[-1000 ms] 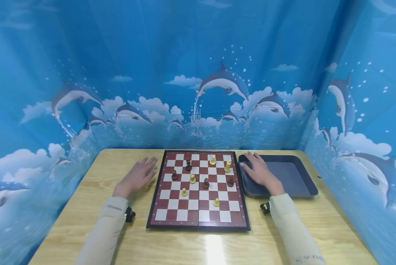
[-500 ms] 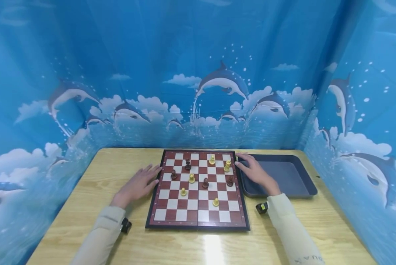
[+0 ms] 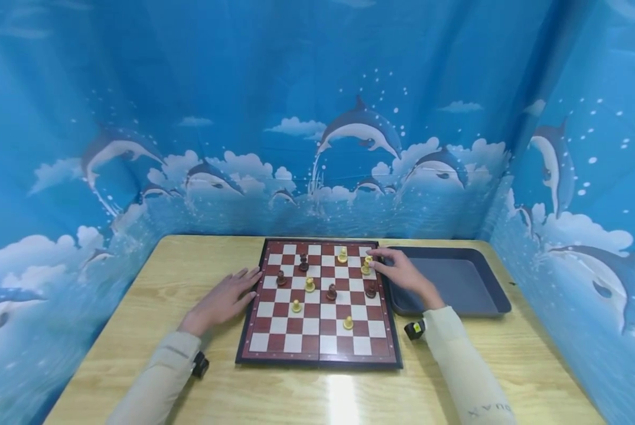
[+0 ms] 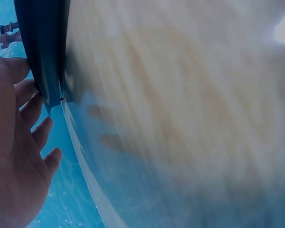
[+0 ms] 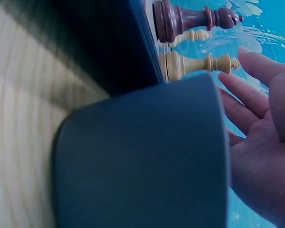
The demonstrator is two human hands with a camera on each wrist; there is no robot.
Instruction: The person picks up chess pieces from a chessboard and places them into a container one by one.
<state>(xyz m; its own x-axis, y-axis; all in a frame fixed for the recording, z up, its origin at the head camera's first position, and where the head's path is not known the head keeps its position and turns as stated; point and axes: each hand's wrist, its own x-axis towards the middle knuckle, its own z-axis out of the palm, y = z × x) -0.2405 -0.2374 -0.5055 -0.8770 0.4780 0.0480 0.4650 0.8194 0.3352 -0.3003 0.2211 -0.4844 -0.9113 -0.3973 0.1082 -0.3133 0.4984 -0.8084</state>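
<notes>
A folding chessboard (image 3: 284,342) lies on the table with several cream and dark brown chess pieces standing on it. My right hand (image 3: 404,274) reaches over the board's right edge to a cream king (image 3: 366,270). In the right wrist view, thumb and fingertips are spread on either side of the king's crown (image 5: 223,63); whether they touch it I cannot tell. A dark bishop (image 3: 370,291) stands just nearer than the king. My left hand (image 3: 224,301) lies by the board's left edge, its fingertips resting at the frame (image 4: 42,42).
A dark grey rectangular tray (image 3: 455,283) stands right of the board, under my right hand and wrist. Close to the king is another cream piece (image 3: 342,255). The wooden table (image 3: 152,295) is backed by a blue dolphin curtain (image 3: 243,118).
My right hand has moved left from over the tray to the cream king. My left hand has slid right and forward to the board's left edge. The pieces stand as before.
</notes>
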